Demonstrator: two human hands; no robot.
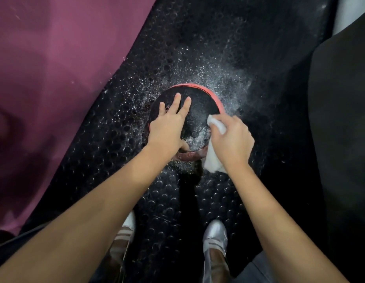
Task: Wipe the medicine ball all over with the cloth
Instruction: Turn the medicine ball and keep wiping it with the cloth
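Note:
A black medicine ball with a red band around its edge sits on a black studded rubber floor, dusted with white specks. My left hand lies flat on the ball's top left, fingers straight and spread. My right hand grips a white cloth and presses it against the ball's right side. Part of the cloth hangs below the hand. The ball's underside is hidden.
The black studded mat runs under everything, sprinkled with white powder or droplets beyond the ball. A maroon padded surface fills the left. A dark object stands at the right. My two feet in light shoes stand below the ball.

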